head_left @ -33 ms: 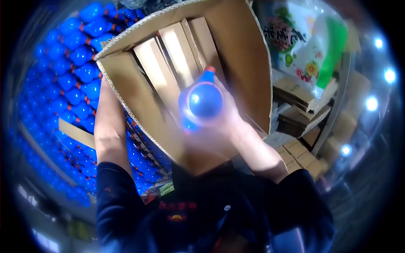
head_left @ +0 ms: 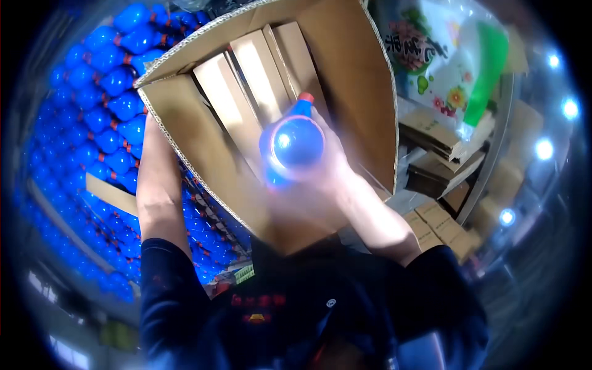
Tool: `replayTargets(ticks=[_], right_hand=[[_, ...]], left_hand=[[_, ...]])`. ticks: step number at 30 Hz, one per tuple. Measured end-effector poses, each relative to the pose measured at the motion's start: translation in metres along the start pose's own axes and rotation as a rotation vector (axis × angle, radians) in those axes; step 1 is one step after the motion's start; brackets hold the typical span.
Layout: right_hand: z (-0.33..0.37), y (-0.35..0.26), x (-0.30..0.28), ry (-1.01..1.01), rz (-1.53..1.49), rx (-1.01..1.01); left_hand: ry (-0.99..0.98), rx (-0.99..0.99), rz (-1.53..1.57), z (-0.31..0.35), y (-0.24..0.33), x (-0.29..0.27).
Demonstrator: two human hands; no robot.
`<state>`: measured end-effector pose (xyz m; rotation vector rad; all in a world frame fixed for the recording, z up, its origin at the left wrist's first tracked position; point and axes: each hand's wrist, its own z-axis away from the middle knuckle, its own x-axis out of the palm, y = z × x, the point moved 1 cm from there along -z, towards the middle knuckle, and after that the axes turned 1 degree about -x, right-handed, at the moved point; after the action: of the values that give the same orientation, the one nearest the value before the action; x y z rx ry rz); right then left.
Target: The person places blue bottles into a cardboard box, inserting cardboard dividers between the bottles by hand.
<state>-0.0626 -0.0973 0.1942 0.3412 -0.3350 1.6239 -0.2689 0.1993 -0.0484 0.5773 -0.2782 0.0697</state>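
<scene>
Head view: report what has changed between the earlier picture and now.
Hardly anything: the whole picture shifts slightly, perhaps only from the head moving. Nothing was visibly taken hold of or let go. The right grip keeps hold of the glossy blue rounded bottle with a red cap, over the open brown cardboard carton; the long brown cardboard boxes inside lie as before. The left grip is hidden.

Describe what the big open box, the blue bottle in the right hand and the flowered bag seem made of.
Box: matte brown corrugated cardboard; its cut edge looks ridged.
Bottle: probably glossy plastic, given its bright highlight, though glass is possible.
Bag: likely plastic film, with a shiny, clear-looking lower corner.
</scene>
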Motion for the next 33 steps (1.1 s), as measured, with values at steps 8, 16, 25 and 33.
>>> replayTargets(ticks=[8, 16, 25, 33], right_hand=[[0.005, -0.002, -0.005, -0.150, -0.039, 0.063], [-0.006, 0.010, 0.013, -0.221, 1.287, -0.634], [-0.086, 0.100, -0.061, -0.091, 2.236, -0.716], [0.060, 0.039, 0.033, -0.350, 0.788, 0.126]], left_hand=[[-0.278, 0.112, 0.239, 0.182, -0.017, -0.088], [-0.502, -0.164, 0.635, 0.403, -0.033, -0.053], [-0.615, -0.114, 0.878, 0.458, -0.059, -0.025], [-0.290, -0.116, -0.472, 0.486, -0.033, 0.053]])
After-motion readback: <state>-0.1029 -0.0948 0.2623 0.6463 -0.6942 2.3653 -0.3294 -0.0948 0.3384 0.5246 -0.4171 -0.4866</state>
